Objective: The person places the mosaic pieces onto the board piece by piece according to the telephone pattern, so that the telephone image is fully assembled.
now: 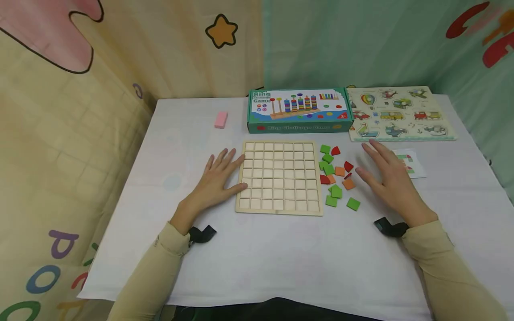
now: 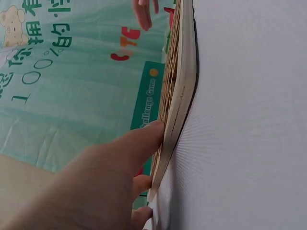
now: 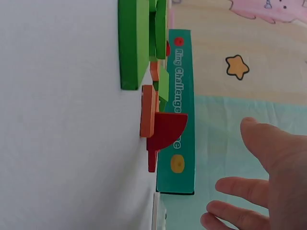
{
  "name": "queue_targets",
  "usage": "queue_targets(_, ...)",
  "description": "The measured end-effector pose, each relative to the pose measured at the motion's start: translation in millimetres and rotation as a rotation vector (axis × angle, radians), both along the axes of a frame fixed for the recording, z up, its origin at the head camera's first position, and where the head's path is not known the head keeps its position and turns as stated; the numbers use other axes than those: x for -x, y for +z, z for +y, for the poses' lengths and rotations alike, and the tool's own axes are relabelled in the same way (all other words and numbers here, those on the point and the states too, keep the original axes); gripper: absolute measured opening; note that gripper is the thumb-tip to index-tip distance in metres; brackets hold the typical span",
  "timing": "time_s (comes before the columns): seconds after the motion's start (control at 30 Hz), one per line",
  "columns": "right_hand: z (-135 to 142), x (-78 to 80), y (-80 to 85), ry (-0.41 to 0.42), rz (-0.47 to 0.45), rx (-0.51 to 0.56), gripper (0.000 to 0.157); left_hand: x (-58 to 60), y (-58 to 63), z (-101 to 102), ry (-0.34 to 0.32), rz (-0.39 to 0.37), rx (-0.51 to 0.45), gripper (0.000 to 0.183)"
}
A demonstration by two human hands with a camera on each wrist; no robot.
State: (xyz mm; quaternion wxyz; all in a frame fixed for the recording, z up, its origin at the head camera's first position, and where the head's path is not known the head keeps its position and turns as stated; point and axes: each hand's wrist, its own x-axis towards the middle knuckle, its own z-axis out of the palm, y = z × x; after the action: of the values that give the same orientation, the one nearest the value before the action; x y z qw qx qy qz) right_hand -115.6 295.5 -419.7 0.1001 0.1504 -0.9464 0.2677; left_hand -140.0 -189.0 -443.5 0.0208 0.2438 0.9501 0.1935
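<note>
A square wooden grid board (image 1: 278,178) with rows of shallow cells lies on the white table. My left hand (image 1: 214,185) rests at its left side, fingers spread, the thumb and a fingertip touching the frame. In the left wrist view, that thumb (image 2: 146,136) lies against the board's edge (image 2: 180,91). Right of the board are loose green tiles (image 1: 353,204), orange tiles (image 1: 349,183) and red quarter-round pieces (image 1: 335,151). My right hand (image 1: 393,185) hovers beside them with its fingers extended, holding nothing. One red piece (image 3: 168,129) stands tilted on its edge in the right wrist view.
A green Ring Challenge Game box (image 1: 299,110) is behind the board. To its right lies a picture puzzle board (image 1: 401,113) with vehicles. A white pattern card (image 1: 417,166) is partly behind my right hand. A pink block (image 1: 221,120) sits at the back left.
</note>
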Motion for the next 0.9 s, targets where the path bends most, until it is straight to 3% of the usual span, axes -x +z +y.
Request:
queue_targets(0.27,-18.5,-2.5,7.4,0.068,-0.083,0.034,0.066,-0.6,3.7,4.0,-0.032,-0.054,0.006,0.090)
queue_targets(0.4,-30.8,1.6,16.3,0.156,-0.116,0.016,0.061,0.9,7.5,6.9,-0.037,-0.058,-0.003,0.091)
queue_targets(0.53,-45.0,8.9,21.5,0.235,-0.115,-0.015,0.055,0.7,3.5,9.6,-0.046,-0.050,-0.002,0.092)
queue_targets(0.9,-59.6,13.1,9.9,0.235,-0.057,-0.030,0.038,2.9,0.3,11.5,-0.059,-0.018,0.010,0.092)
